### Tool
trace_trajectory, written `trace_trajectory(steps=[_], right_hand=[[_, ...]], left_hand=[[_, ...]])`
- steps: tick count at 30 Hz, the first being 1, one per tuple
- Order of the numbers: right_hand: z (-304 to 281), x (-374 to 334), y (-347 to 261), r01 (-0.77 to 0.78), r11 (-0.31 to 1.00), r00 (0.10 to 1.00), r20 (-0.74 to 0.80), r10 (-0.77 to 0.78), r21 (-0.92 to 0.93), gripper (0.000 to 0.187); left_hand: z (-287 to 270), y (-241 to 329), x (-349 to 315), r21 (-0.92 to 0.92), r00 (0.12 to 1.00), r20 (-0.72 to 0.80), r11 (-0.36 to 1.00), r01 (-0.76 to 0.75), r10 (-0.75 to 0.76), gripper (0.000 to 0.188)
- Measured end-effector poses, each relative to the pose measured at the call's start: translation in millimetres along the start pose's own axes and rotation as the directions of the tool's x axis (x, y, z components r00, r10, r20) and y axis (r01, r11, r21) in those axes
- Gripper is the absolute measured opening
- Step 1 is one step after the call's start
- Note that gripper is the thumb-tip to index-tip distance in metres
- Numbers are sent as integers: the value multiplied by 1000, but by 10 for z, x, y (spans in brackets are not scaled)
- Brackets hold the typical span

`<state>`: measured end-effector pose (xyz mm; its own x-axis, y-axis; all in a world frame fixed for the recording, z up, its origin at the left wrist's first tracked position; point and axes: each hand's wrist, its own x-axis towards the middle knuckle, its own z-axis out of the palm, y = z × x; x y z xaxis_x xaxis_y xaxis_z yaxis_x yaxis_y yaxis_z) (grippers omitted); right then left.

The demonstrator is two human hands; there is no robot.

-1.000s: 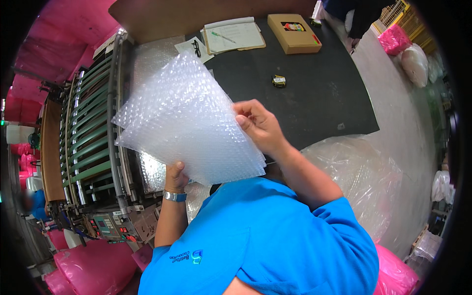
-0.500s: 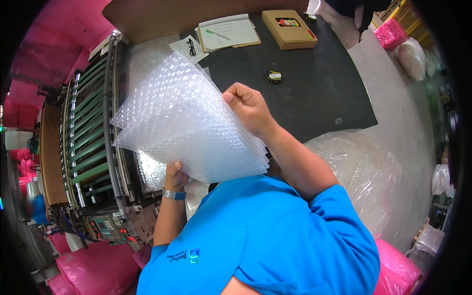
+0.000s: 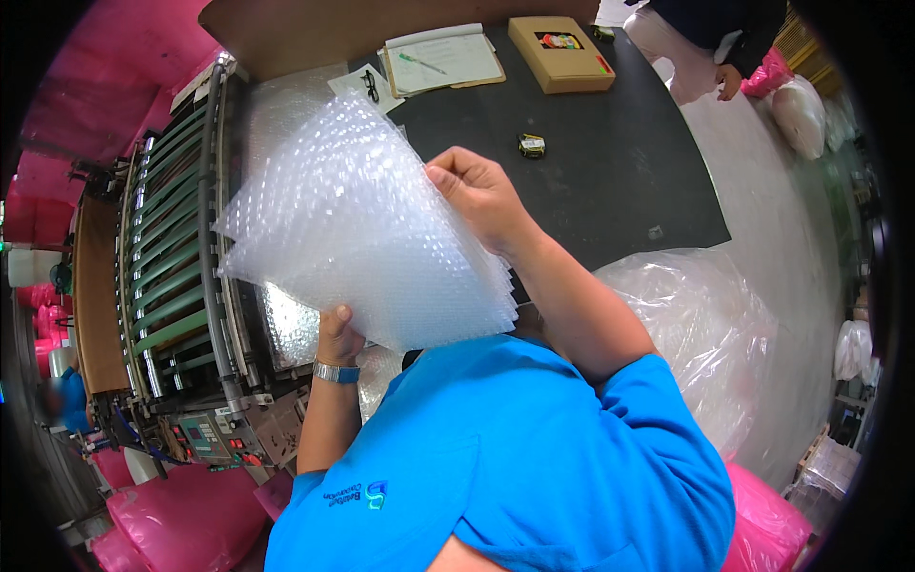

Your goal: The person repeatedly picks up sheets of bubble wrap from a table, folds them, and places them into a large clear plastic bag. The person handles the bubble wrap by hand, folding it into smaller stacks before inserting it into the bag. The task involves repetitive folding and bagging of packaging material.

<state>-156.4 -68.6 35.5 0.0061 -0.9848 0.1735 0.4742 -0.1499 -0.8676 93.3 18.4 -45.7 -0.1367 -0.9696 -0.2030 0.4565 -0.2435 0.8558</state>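
Observation:
A stack of clear bubble wrap sheets [image 3: 381, 257] is held up in front of my chest, its layers fanned out toward the left. My right hand [image 3: 477, 198] pinches the upper right edge, thumb against the fingers. Lower down, my left hand [image 3: 338, 337] grips the bottom left edge; its thumb shows in front while most of its fingers are behind the sheets. A metal watch [image 3: 337, 373] circles my left wrist.
On the dark table [image 3: 620, 162] are a tape measure [image 3: 532, 145], a cardboard box [image 3: 560, 55], a clipboard [image 3: 443, 59] with papers and pen, and eyeglasses [image 3: 370, 86]. A machine with green rollers [image 3: 172, 248] stands left. Plastic-wrapped material [image 3: 696, 334] lies right. Another person [image 3: 710, 48] stands far right.
The fanned upper layers have drawn closer together, and my right hand has shifted slightly up and left. The other person has come further into view at the far right.

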Motion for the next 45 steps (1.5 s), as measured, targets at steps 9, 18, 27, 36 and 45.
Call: trace_trajectory(steps=[9,18,27,36,45], right_hand=[[-58,-124,-572,297,922,949,-32,-314,-246,39],[-1070,-1027,1054,-497,553,770,-46,636,-668,67],[129,174,-588,200,966,950,209,-232,163,91],[-769,-607,593,-229,504,791,143,595,-833,53],[-1359,-1112,755,-594,703,802,-348,485,-391,26]], left_hand=[[97,201,-7,-107,981,-136,982,-153,138,75],[123,753,119,-61,894,-151,898,-435,422,67],[40,96,184,690,917,45,651,-316,397,45],[491,914,342,158,843,-23,834,-528,538,60],[84,680,489,-123,906,-277,923,-365,321,67]])
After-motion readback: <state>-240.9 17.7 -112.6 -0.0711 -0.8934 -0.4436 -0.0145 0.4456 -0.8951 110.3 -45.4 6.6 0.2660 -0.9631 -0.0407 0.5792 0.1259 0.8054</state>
